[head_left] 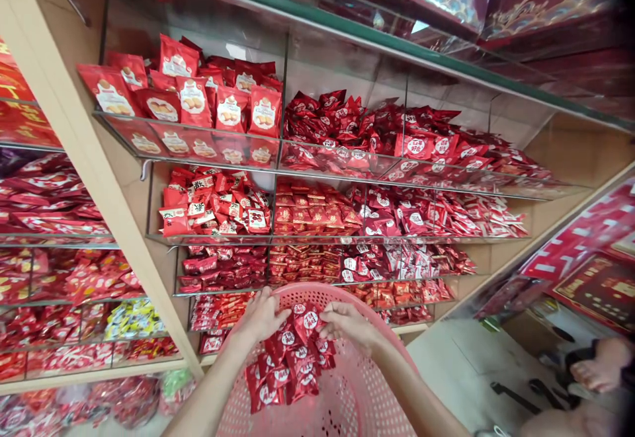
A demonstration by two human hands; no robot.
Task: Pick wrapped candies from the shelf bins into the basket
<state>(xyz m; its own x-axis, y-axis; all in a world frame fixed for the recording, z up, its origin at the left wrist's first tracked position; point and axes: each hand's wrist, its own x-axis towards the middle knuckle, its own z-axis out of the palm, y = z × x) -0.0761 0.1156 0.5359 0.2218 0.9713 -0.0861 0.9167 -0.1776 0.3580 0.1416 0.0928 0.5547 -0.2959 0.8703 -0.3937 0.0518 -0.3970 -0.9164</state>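
Below me is a pink perforated plastic basket (367,391) with a pile of small dark red candy packets (288,371) inside, each bearing a white round label. At the basket's far left rim, my left hand (262,315) is closed, its fingers over the rim and its thumb close to the packets. My right hand (352,324) reaches in from the right and pinches the edge of a red candy packet (307,321) at the top of the pile. The fingers' undersides are hidden.
Glass-fronted shelves (317,238) ahead hold many red packets in divided compartments, with biscuit packets (193,100) at upper left. Another rack (54,278) stands left, above bagged goods (124,400). Another person's hand (600,364) shows at right, near the tiled floor (461,377).
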